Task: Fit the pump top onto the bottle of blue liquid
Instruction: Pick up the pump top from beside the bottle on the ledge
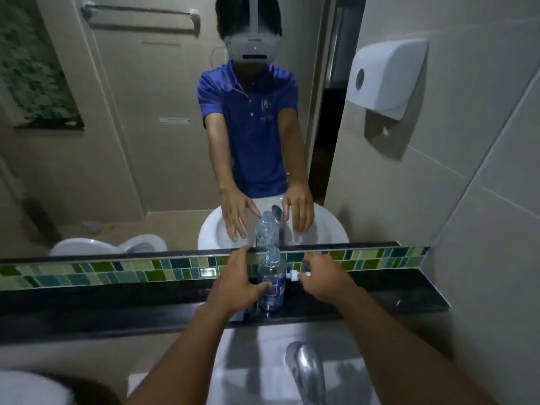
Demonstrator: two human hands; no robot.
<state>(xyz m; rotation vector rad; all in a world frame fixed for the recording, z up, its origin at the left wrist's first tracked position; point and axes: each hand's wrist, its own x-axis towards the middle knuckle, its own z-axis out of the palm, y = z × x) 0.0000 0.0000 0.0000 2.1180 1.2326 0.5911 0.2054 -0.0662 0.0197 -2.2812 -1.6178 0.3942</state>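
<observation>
A clear plastic bottle of blue liquid stands upright and uncapped on the black ledge under the mirror. My left hand is at its left side, fingers spread, with the thumb touching the label. A small white pump top lies on its side on the ledge just right of the bottle. My right hand reaches in from the right, and its thumb and forefinger are apart around the pump top's right end without a closed grip.
A white basin with a chrome tap sits directly below the ledge. A green tile strip and a large mirror back the ledge. A paper dispenser hangs on the right wall.
</observation>
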